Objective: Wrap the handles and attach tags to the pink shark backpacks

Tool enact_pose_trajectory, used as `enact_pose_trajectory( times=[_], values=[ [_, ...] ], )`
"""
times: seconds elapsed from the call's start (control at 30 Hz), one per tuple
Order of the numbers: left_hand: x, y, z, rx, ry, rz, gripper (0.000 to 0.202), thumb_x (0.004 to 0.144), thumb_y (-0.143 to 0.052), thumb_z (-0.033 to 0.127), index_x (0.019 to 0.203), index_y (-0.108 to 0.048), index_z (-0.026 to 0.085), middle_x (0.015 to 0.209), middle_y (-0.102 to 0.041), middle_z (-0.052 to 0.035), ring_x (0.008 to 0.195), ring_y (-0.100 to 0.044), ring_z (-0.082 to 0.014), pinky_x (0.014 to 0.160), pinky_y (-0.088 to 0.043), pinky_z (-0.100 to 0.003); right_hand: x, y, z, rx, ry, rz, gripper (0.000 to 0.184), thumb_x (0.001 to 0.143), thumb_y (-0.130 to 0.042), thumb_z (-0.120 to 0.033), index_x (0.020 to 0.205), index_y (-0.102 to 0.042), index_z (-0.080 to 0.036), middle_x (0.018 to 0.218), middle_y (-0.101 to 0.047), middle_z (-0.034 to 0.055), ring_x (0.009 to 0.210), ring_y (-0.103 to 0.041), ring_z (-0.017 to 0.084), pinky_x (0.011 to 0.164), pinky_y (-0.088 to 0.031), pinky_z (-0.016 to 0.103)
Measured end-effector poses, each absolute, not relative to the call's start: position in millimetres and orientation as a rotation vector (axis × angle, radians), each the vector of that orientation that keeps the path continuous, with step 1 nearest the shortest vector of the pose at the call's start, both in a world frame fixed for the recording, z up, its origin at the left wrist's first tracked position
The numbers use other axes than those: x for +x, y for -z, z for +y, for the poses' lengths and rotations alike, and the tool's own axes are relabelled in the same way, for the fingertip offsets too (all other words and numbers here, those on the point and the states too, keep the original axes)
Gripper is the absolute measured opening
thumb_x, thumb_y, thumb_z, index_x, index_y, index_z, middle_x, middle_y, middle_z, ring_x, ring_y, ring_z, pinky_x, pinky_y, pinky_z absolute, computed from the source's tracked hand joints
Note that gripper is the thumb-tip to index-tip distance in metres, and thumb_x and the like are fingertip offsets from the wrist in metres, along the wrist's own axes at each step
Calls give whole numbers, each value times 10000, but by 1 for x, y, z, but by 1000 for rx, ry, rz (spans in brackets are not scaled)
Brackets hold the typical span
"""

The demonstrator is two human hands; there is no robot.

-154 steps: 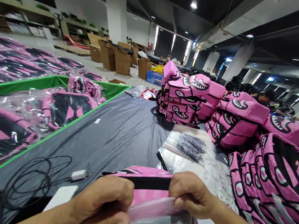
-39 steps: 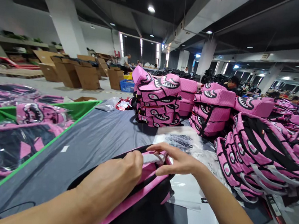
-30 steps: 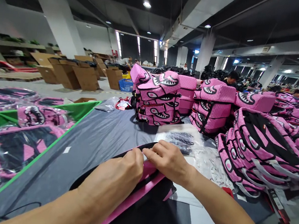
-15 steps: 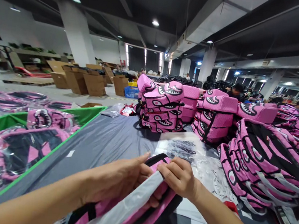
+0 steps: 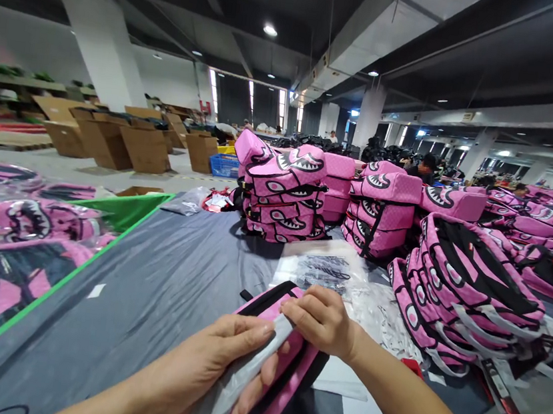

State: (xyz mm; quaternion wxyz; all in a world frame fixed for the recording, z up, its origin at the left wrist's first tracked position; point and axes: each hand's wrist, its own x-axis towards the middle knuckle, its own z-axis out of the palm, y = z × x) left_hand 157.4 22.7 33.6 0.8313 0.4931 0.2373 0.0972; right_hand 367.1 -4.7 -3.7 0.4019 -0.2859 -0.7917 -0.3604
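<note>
Your left hand point(image 5: 210, 357): grip around pale strip point(image 5: 238, 375) | your right hand point(image 5: 320, 318): grip pinching its upper end | pink bag point(image 5: 278, 403): beneath both

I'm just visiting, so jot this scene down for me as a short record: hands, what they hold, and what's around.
Left hand: thumb and fingers around a pale strip
Right hand: pinching the strip's far end
Beneath the hands: pink and black bag
Beyond: stacked pink bags with toothy mouths, on a grey cloth
Left side: plastic-wrapped bags inside a green bin
Background: cardboard boxes, blue crate
</note>
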Motion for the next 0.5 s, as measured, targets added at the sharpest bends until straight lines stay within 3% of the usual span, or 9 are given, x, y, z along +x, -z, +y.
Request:
enact_pose_trajectory(
  times=[0.17, 0.37, 0.5],
  values=[
    [158, -45, 52, 1298, -399, 727, 647, 560, -839, 742, 640, -667, 123, 394, -577, -42, 284, -471, -84, 306, -336, -137, 368, 1, 36, -845, 785, -2040, 201, 1032, -477, -178, 970, -667, -162, 729, -601, 36, 699, -534, 171, 650, -473, 289],
    [158, -54, 81, 1310, -504, 756, 630, 433, -935, 655, 608, -667, 112, 381, -540, -3, 308, -444, -40, 337, -325, -110, 373, -1, 63, -1126, -62, -1948, 104, 932, -687, -273, 985, -704, -185, 886, -664, 34, 829, -618, 163, 746, -497, 272],
    [152, -54, 83, 1326, -488, 775, 619, 433, -943, 636, 603, -641, 123, 379, -533, 11, 304, -432, -37, 334, -317, -115, 389, 22, 33, -1115, -310, -1690, 544, 818, -815, -378, 1313, -624, -257, 1284, -656, 63, 1203, -597, 218, 1042, -449, 361]
  ],
)
